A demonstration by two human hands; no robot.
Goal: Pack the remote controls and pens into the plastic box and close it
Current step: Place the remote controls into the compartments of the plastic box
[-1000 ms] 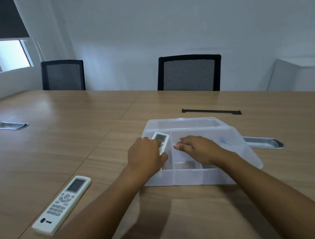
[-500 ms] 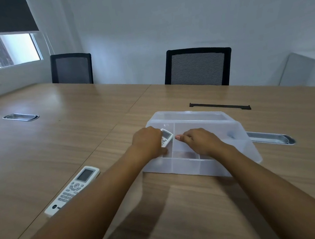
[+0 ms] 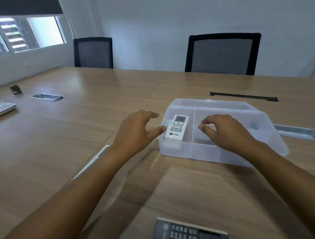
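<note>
Wood-grain surface carries the open plastic box, where a white remote lies in the left compartment, the left hand beside it with loose, empty fingers while the right hand, also empty, seemingly steadies the box.

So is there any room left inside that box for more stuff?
Yes. The plastic box has a bare compartment right of the white remote, beyond the right hand. The left compartment is crowded: that remote fills it.
</note>
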